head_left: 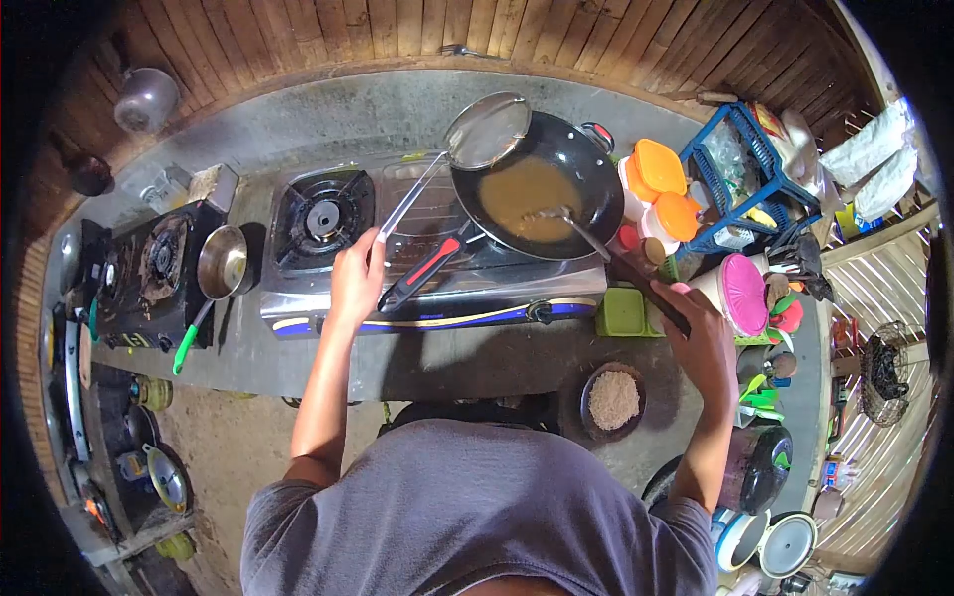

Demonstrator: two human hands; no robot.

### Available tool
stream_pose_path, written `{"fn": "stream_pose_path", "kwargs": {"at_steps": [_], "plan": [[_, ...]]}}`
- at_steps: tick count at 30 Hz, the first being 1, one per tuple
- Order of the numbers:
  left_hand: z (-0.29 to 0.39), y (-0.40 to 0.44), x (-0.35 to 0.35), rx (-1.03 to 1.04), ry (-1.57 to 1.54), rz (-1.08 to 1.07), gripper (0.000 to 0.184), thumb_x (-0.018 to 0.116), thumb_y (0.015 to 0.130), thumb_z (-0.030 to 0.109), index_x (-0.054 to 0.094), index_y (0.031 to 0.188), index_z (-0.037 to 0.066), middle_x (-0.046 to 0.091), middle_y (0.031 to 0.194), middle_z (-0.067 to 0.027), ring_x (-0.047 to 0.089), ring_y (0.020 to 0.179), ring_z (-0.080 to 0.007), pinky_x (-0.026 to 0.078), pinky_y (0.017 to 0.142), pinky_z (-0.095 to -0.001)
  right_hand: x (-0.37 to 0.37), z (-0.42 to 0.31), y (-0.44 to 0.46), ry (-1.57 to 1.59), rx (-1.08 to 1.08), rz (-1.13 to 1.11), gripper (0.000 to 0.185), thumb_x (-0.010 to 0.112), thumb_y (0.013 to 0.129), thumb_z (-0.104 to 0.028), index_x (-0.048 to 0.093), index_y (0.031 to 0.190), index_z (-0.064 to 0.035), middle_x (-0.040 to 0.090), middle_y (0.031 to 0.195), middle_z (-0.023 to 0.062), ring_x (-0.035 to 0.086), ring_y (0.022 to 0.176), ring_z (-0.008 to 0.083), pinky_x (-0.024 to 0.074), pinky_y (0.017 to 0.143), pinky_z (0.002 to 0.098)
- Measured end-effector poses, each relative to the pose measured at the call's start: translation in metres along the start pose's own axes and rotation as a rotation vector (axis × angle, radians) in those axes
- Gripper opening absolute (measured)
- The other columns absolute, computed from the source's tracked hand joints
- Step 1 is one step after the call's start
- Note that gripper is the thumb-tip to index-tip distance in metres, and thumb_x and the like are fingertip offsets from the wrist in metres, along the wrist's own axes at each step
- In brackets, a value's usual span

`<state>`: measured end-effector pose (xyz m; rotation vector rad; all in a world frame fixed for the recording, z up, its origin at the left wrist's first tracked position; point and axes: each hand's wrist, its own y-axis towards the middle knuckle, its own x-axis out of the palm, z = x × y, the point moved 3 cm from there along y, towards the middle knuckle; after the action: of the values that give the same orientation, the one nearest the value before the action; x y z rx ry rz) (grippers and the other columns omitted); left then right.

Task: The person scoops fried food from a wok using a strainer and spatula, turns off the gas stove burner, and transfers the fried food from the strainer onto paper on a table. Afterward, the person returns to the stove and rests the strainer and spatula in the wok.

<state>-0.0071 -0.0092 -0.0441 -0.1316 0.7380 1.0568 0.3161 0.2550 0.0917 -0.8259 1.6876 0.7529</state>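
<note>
Both hands are working over a wok point(586, 134) of brown liquid.
The grey counter point(457, 368) is leaving open room before the stove point(447, 310), whose front lettering is staying too small to read; the wok is sitting on the stove's right side, its handle pointing toward the front edge. The left hand point(358, 278) is gripping a strainer point(489, 131) by the wok's far-left rim; the right hand point(701, 333) is holding a ladle point(588, 236), dipping its head into the liquid.
</note>
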Motion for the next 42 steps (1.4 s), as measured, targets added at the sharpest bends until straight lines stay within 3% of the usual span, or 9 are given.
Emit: {"fn": "stream_pose_path", "kwargs": {"at_steps": [5, 11, 17, 26, 29, 32, 42], "plan": [[0.003, 0.0, 0.001, 0.012, 0.001, 0.006, 0.026, 0.051, 0.098, 0.019, 0.064, 0.109, -0.001, 0.056, 0.063, -0.0215, 0.06, 0.055, -0.0321, 0.043, 0.054, -0.0388, -0.001, -0.003, -0.024, -0.077, 0.167, -0.068, 0.05, 0.065, 0.079, -0.003, 0.064, 0.126, -0.0212, 0.064, 0.103, 0.0121, 0.064, 0.09, 0.0327, 0.0506, 0.078, 0.0409], [0.007, 0.002, 0.005, 0.038, -0.029, 0.036, 0.026, 0.051, 0.098, 0.02, 0.065, 0.109, 0.001, 0.057, 0.064, -0.0222, 0.06, 0.055, -0.0332, 0.044, 0.054, -0.0399, 0.043, 0.012, -0.013, 0.064, 0.061, -0.043, 0.052, 0.065, 0.08, -0.006, 0.061, 0.128, -0.026, 0.061, 0.095, 0.0124, 0.064, 0.085, 0.0325, 0.0512, 0.075, 0.0432], [0.013, -0.001, 0.006, 0.034, -0.025, 0.053, 0.026, 0.051, 0.098, 0.02, 0.065, 0.109, 0.001, 0.057, 0.064, -0.0224, 0.06, 0.055, -0.0333, 0.044, 0.054, -0.0395, 0.085, 0.011, 0.023, 0.118, -0.035, 0.035, 0.056, 0.066, 0.079, -0.006, 0.059, 0.13, -0.0265, 0.061, 0.099, 0.0129, 0.064, 0.088, 0.0332, 0.0521, 0.074, 0.045], [0.015, -0.01, -0.002, -0.007, -0.041, 0.111, 0.027, 0.051, 0.098, 0.02, 0.062, 0.116, 0.004, 0.057, 0.064, -0.0191, 0.059, 0.054, -0.0266, 0.044, 0.055, -0.0374, 0.108, 0.008, 0.083, 0.057, -0.092, 0.248, 0.054, 0.07, 0.078, -0.009, 0.06, 0.129, -0.0262, 0.061, 0.097, 0.0132, 0.063, 0.092, 0.0335, 0.0526, 0.077, 0.0452], [0.016, -0.013, -0.005, -0.068, -0.052, 0.071, 0.027, 0.05, 0.099, 0.016, 0.06, 0.12, 0.002, 0.064, 0.082, -0.0174, 0.06, 0.073, -0.0148, 0.048, 0.07, -0.0315, 0.114, 0.015, 0.096, 0.026, -0.001, 0.219, 0.055, 0.069, 0.078, -0.008, 0.059, 0.13, -0.023, 0.06, 0.108, 0.015, 0.06, 0.1, 0.0351, 0.0492, 0.086, 0.0442], [0.01, -0.017, -0.004, 0.021, -0.088, 0.169, 0.025, 0.052, 0.097, 0.016, 0.062, 0.118, 0.006, 0.059, 0.066, -0.0183, 0.061, 0.057, -0.0252, 0.046, 0.057, -0.0368, 0.118, 0.018, 0.096, 0.012, -0.021, 0.224, 0.056, 0.069, 0.078, -0.008, 0.058, 0.131, -0.0244, 0.06, 0.111, 0.0141, 0.06, 0.099, 0.0342, 0.0485, 0.089, 0.0444], [0.011, -0.017, -0.004, -0.012, -0.057, 0.15, 0.026, 0.051, 0.097, 0.016, 0.061, 0.12, 0.009, 0.06, 0.067, -0.0175, 0.061, 0.057, -0.0265, 0.045, 0.057, -0.0365, 0.104, 0.014, 0.054, -0.094, -0.148, 0.191, 0.058, 0.066, 0.079, -0.004, 0.058, 0.131, -0.0265, 0.06, 0.107, 0.01, 0.063, 0.094, 0.0295, 0.0542, 0.074, 0.0419]]}}
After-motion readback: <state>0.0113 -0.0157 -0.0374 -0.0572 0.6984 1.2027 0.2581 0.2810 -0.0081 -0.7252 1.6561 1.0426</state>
